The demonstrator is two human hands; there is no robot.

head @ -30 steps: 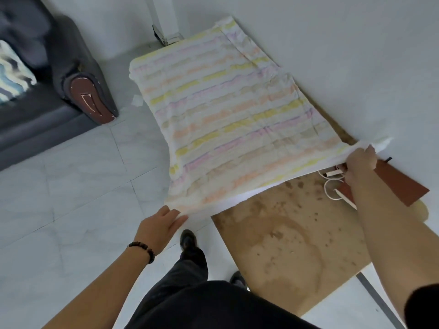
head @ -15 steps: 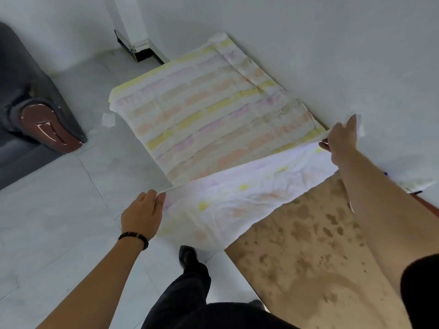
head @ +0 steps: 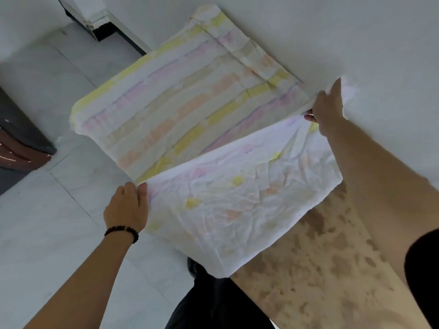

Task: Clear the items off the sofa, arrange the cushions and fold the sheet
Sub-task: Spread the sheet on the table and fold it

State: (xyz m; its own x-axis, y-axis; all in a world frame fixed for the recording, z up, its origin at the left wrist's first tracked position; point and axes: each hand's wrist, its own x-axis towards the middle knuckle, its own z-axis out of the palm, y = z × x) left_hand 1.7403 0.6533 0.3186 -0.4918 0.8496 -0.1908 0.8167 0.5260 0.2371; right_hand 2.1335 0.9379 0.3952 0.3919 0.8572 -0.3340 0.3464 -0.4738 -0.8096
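Pastel-striped sheet (head: pixel 190 110) is lying along the white wall (head: pixel 356 32) on a brown stained desk (head: pixel 320 281), its near end turning over.

Its long axis is running away from the person beside the wall, stripes crossing it; the lifted flap is showing its pale underside. Left hand (head: pixel 126 207) is curling its fingers round the flap's floor-side corner, and right hand (head: pixel 329 110) is pinching the wall-side corner, touching the wall. Bare desk is lying near the person, pale tiled floor (head: pixel 47 222) is opening out to the left, and a dark sofa (head: pixel 16 138) arm is sitting well apart at the left edge.
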